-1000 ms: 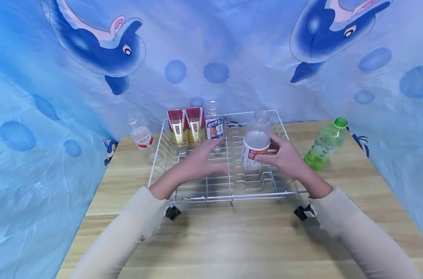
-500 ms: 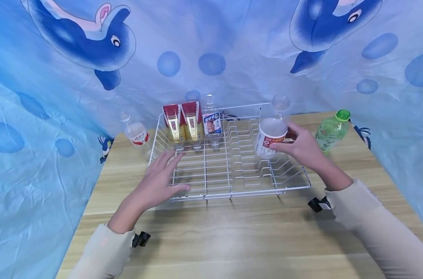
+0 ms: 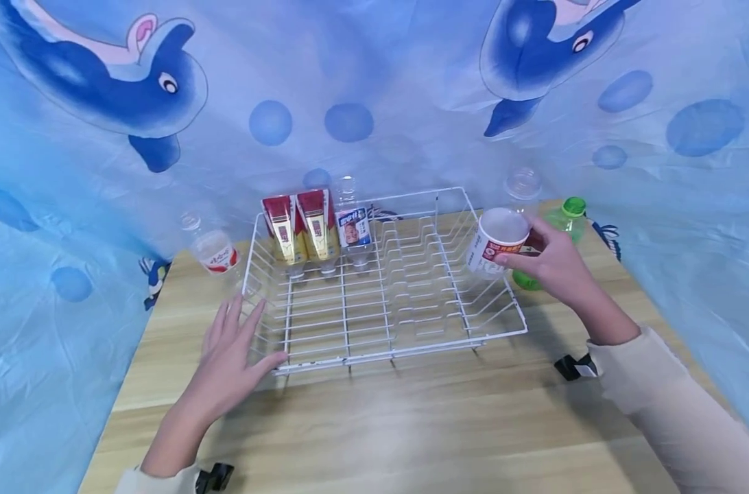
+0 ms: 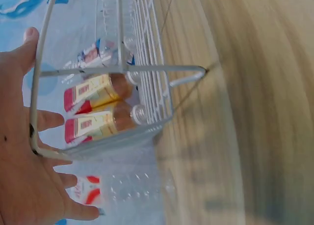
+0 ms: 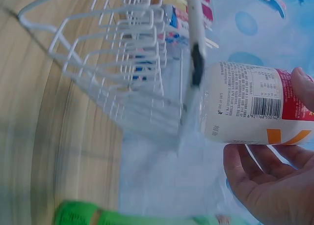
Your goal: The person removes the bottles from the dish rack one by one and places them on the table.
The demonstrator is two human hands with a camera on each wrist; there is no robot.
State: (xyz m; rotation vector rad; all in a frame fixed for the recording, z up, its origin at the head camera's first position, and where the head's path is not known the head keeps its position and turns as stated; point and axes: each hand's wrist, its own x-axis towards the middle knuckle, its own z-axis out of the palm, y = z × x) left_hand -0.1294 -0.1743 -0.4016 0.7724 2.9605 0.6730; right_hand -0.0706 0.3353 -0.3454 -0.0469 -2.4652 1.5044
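Pretty chunky, clear-topped plastic bottle (image 3: 500, 240) with a white-and-red printed label (image 5: 248, 99), right hand (image 3: 553, 264) curled round it, left hand (image 3: 226, 367) spread wide by a thin white wire rack (image 3: 393, 354).

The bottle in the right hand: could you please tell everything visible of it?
The bottle looks like clear plastic, wrapped in a white label with a red panel, printed text, a barcode and orange marks. The right hand grips it, roughly upright, near the right side of the rack; whether they touch is unclear.
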